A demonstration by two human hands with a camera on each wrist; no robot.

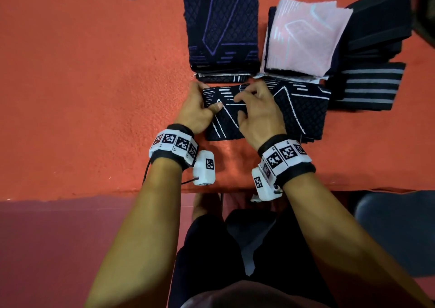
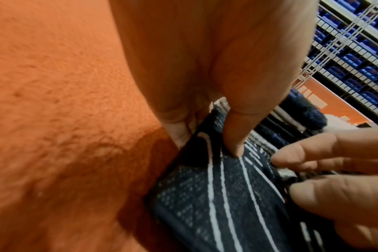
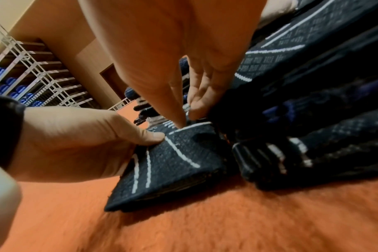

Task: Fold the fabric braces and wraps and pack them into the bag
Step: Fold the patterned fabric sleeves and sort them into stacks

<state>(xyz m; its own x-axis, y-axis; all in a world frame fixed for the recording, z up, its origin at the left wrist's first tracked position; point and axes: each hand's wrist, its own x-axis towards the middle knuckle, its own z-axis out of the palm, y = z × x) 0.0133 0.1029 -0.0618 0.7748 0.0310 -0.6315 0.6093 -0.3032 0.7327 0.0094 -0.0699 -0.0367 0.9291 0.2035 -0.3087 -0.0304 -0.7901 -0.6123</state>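
A folded navy brace with white lines (image 1: 224,125) lies on the orange table near its front edge. My left hand (image 1: 207,101) grips its left end, thumb (image 2: 233,141) pressed on top and fingers curled round the edge. My right hand (image 1: 244,102) has its curled fingers on the brace's far middle part. In the right wrist view its thumb and fingertips (image 3: 193,109) pinch the top layer of the brace (image 3: 173,170). The fabric under both palms is hidden.
More white-lined navy braces (image 1: 303,112) lie just right of my hands. Behind them are a purple-lined navy stack (image 1: 221,25), a pink stack (image 1: 306,36), black straps (image 1: 381,25) and a grey-striped wrap (image 1: 369,86). A dark object (image 1: 424,8) fills the top right corner.
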